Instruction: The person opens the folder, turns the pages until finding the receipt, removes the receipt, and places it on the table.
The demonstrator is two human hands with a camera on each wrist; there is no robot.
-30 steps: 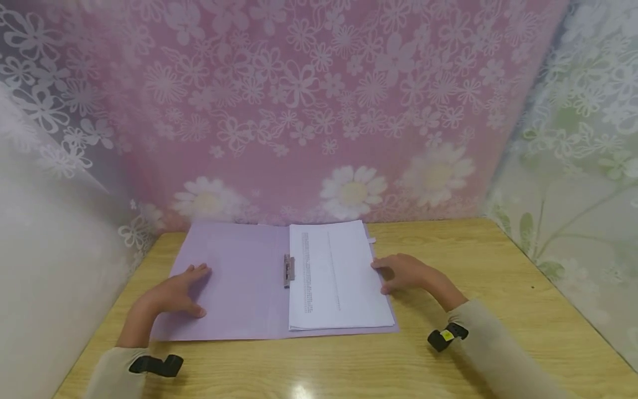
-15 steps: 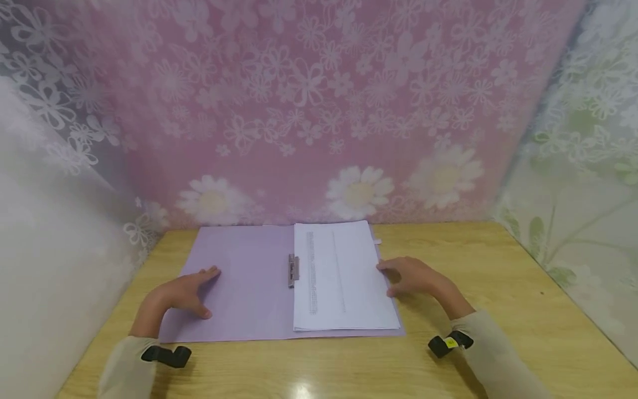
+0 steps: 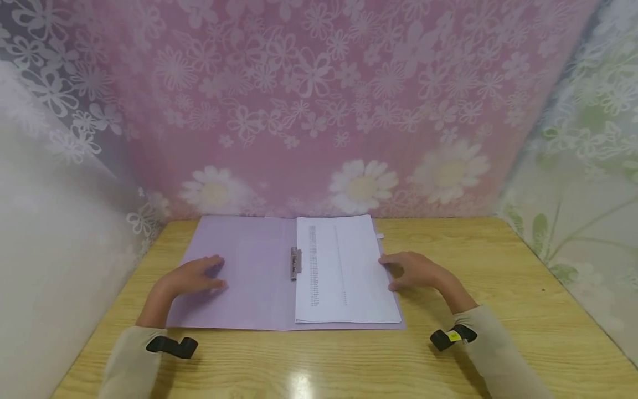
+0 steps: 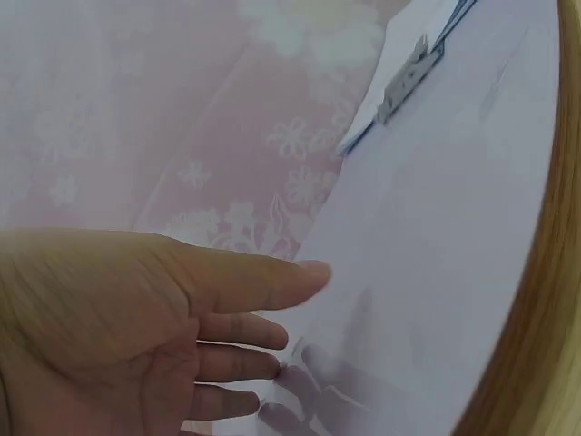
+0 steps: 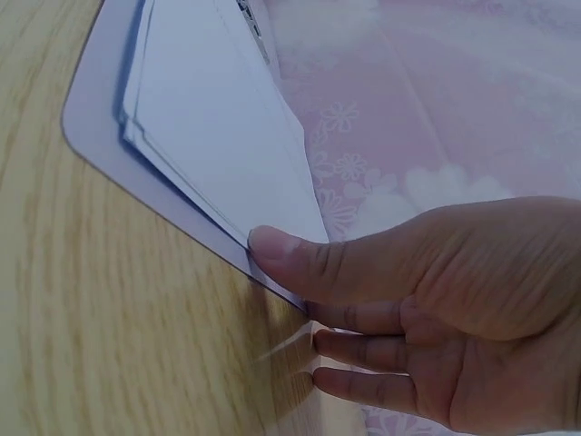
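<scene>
A lilac folder lies spread flat on the wooden table, with a metal clip near its fold. On its right half sits a stack of printed papers. My left hand hovers over the bare left cover, fingers extended and thumb apart, holding nothing; the left wrist view shows its reflection or shadow on the cover. At the right edge of the papers, my right hand touches with its thumb and fingertips. Its fingers are fairly straight, and the fingertips lie partly beyond the edge.
Behind the folder rises a pink flowered backdrop, close to the folder's far edge. Pale flowered sheets bound the sides. Wooden tabletop extends in front and to the right. A small white tab sticks out at the folder's right edge.
My left hand has shifted right and slightly away from me, its thumb lifting nearer the fingers. The right hand stays at the papers' edge. The head view has shifted slightly.
</scene>
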